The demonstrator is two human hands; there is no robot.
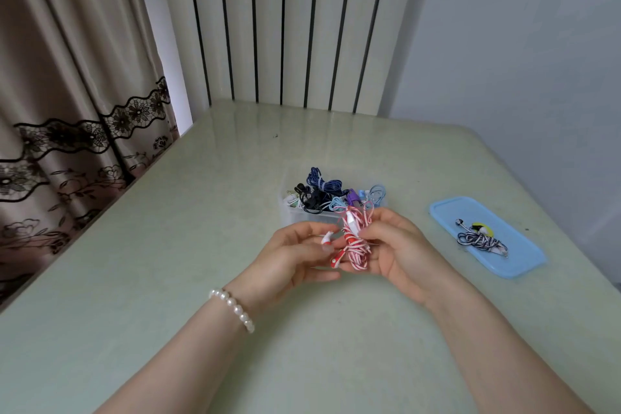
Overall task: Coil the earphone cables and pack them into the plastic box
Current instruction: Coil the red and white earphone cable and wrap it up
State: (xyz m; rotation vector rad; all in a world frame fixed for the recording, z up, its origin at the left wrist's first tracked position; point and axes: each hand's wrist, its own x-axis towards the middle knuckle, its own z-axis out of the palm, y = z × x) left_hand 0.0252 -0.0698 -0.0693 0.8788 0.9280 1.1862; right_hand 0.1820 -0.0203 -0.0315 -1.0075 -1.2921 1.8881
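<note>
Nearest to the camera, two bare forearms come in from the bottom edge over the pale green worktop [168,245], and the left wrist wears a pearl bracelet [232,308]. The left hand [289,255] has its fingers curled, and the thumb and first finger pinch one red and white earbud [326,239] at their tips. The right hand [396,245] has its fingers curled around a red and white striped earphone cable [356,245], which is wound into a bundle; the bundle lies between the thumb and the other fingers, and its loops stand out above and below the grip. A second red earbud [336,260] hangs at the lower left side of the bundle, between the two hands. Just behind the hands stands the clear plastic box [302,215], which holds several coiled cables: dark blue, black, light blue and purple. To the right, well apart from the box, the blue lid [524,262] lies flat on the worktop, with a coiled black and white striped cable [479,240] on it. Behind the worktop there are a white radiator [285,20] and a beige curtain [67,77].
</note>
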